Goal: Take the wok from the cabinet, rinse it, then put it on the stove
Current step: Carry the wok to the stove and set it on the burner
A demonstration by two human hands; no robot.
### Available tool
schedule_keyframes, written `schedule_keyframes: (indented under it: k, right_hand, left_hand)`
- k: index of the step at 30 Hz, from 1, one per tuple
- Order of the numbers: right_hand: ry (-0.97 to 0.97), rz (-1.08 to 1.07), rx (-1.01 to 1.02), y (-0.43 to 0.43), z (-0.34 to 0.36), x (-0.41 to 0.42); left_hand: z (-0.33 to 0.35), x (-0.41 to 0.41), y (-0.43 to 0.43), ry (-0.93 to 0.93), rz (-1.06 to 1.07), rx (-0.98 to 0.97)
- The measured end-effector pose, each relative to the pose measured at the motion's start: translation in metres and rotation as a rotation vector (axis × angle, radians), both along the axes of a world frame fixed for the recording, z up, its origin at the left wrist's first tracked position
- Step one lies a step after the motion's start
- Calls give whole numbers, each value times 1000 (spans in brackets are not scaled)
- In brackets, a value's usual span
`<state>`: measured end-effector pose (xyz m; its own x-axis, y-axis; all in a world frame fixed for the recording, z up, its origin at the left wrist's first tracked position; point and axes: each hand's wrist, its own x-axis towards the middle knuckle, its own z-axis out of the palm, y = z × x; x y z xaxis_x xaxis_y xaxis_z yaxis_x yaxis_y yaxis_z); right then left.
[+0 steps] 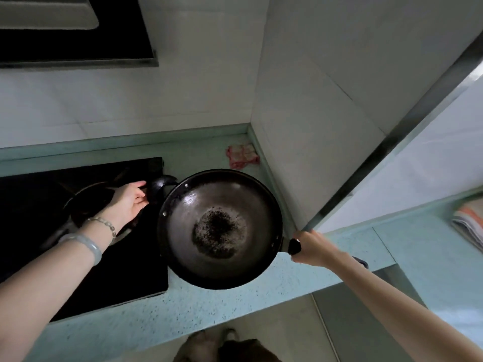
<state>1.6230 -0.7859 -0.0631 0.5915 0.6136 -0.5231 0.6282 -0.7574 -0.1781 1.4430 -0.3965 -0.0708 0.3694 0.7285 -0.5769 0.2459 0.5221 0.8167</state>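
Teal countertop (209, 309), black stove (117, 270), wok (222, 205), white tiled walls (209, 74)

Most of the long handle of the wok (222, 228) is covered by the right hand (311, 248) gripping it; only a stub at the rim and the far tip are seen. Part of its small side handle is hidden within the left hand (130, 198). The stove (104, 257) is cut off by the left edge, and its burner is largely masked by the left wrist. The range hood (73, 30) is cropped at top and left. A folded cloth (470, 220) is cut by the right edge. Feet (209, 346) at the bottom are blurred and cropped.
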Motion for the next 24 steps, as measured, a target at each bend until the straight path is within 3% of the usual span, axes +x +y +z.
schedule_keyframes:
  k: [8, 24]
  right_hand:
    - [-9, -101, 37, 18, -15, -2]
    - [26, -271, 90, 46, -36, -28]
  left_hand:
    - [-16, 45, 41, 47, -59, -23]
    - [-33, 87, 79, -60, -114, -94]
